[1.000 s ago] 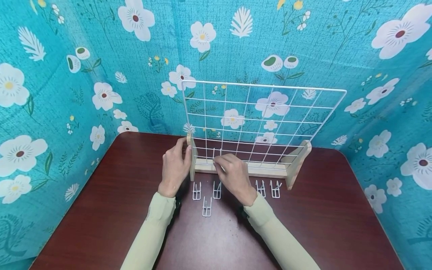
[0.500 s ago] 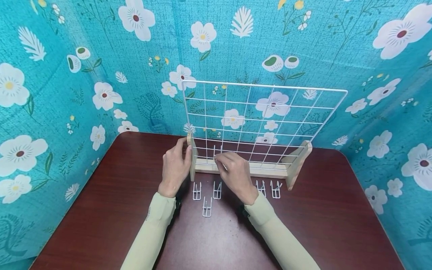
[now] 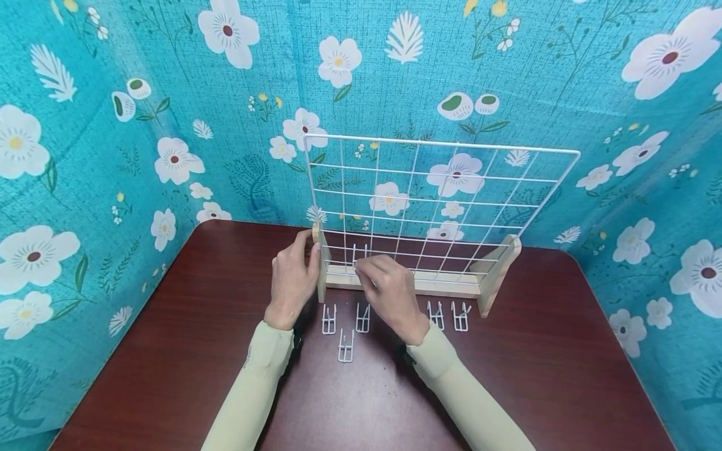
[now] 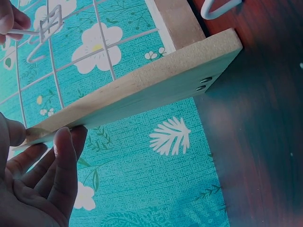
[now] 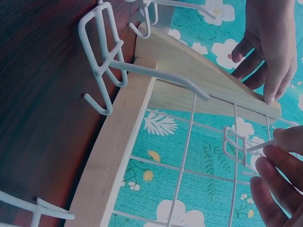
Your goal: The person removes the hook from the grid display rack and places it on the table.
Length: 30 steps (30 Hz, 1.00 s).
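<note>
My left hand (image 3: 293,275) grips the upper end of the left wooden side panel (image 4: 142,80), thumb on one side and fingers on the other. The panel props up an upright white wire grid (image 3: 440,144). My right hand (image 3: 393,293) pinches a white wire hook (image 5: 245,150) by its single prong, between thumb and fingertips. In the head view, the hook's two upright wires rise just beyond those fingertips, before the grid's lower left part. The left wrist view shows the hook's frame (image 4: 49,23) close to the grid; contact with it cannot be made out.
Several similar hooks lie on the dark red table (image 3: 169,326) before the stand, among them a front one (image 3: 346,357) and a right one (image 3: 460,329). A wooden base bar (image 3: 445,287) joins the left panel to the right panel (image 3: 499,275). Flowered blue cloth (image 3: 254,94) hangs behind.
My right hand shifts slightly right and back left, carrying the pinched hook in front of the grid. My left hand keeps its place on the panel.
</note>
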Motion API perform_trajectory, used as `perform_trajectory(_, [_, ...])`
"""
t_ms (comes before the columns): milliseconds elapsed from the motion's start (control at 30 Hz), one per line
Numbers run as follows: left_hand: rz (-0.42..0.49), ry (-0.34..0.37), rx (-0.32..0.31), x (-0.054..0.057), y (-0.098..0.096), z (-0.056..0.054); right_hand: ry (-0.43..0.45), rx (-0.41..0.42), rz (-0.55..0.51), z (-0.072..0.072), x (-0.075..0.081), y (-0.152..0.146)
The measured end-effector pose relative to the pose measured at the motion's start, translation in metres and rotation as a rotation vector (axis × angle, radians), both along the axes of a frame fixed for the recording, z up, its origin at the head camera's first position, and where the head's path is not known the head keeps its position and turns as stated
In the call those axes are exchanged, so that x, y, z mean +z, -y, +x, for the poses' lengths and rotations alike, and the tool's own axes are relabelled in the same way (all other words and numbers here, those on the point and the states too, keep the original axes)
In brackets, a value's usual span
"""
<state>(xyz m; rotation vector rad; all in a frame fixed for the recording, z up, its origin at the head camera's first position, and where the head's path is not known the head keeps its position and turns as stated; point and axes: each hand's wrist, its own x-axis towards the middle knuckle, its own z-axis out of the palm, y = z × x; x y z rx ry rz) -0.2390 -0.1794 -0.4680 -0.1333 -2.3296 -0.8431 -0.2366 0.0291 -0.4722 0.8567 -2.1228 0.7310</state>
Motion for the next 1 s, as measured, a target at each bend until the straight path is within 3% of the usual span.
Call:
perform_trajectory(333, [0.001, -0.006, -0.009, 0.000, -0.001, 0.000, -0.037, 0.021, -0.019, 0.007, 0.003, -0.006])
perform_trajectory(1000, [0.007, 0.002, -0.005, 0.001, -0.001, 0.001, -0.007, 0.015, -0.009, 0.015, -0.001, -0.021])
